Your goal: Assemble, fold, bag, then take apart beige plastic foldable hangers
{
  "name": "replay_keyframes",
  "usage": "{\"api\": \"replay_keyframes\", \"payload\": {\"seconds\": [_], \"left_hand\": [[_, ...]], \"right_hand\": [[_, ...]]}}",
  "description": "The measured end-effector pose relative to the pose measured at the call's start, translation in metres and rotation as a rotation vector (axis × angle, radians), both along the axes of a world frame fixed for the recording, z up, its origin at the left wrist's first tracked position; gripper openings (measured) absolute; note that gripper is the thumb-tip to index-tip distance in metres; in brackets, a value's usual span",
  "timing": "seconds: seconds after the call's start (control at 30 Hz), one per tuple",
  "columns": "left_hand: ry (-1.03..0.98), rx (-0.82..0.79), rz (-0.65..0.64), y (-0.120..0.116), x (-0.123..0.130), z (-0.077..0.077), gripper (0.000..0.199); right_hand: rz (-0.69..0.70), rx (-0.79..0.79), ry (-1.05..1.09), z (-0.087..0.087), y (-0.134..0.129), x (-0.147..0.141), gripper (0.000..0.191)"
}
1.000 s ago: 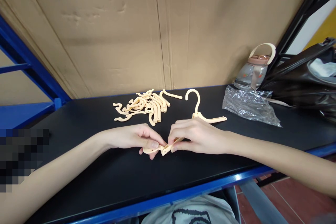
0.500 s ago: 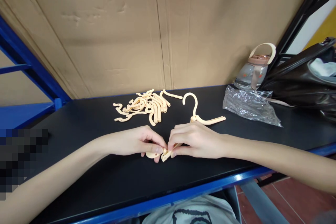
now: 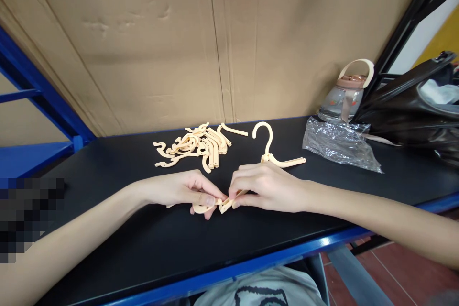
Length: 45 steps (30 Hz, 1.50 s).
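My left hand (image 3: 195,191) pinches a cream plastic hanger hook (image 3: 202,208) between thumb and fingers, much of it covered by the hand. Close on its right, my right hand (image 3: 263,186) grips a straight cream hanger arm (image 3: 225,206), whose end sits right by the tip of the hook piece; whether the two touch I cannot tell. Just beyond my right hand stands a hanger (image 3: 267,146) with a hook and an arm reaching right; its lower left part is hidden by the hand. A pile of loose cream hanger parts (image 3: 193,146) lies beyond my left hand.
A crumpled clear plastic bag (image 3: 340,146) lies at the right of the black table (image 3: 161,258). Behind it are a water bottle (image 3: 342,100) and a dark shiny bag (image 3: 398,110). Cardboard (image 3: 161,48) closes off the back; a blue frame (image 3: 46,86) rises at the left.
The hook piece in my left hand has turned slightly, and a thin end now shows left of the hand. The hanger behind my right hand has shifted a little.
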<state>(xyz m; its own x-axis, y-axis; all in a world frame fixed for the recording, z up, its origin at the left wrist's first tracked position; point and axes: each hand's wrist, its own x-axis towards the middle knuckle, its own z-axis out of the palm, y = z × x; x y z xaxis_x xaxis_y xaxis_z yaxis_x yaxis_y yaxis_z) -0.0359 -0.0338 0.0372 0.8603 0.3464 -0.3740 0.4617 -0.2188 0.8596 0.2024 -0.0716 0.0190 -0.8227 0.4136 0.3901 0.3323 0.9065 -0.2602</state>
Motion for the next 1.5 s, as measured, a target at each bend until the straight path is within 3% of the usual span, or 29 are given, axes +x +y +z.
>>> {"api": "replay_keyframes", "payload": {"seconds": [0.47, 0.77, 1.5], "left_hand": [[0.000, 0.022, 0.005, -0.0011, 0.0033, 0.0013, 0.029], [-0.016, 0.002, 0.008, -0.0026, 0.0040, -0.0019, 0.028], [-0.067, -0.040, -0.010, 0.0038, 0.0005, -0.0052, 0.032]], "right_hand": [[-0.050, -0.064, -0.031, 0.0031, 0.0001, 0.0000, 0.009], [0.019, 0.012, -0.057, 0.0012, 0.0012, -0.0016, 0.011], [0.027, 0.019, -0.049, 0.0067, 0.0004, 0.0015, 0.009]]}}
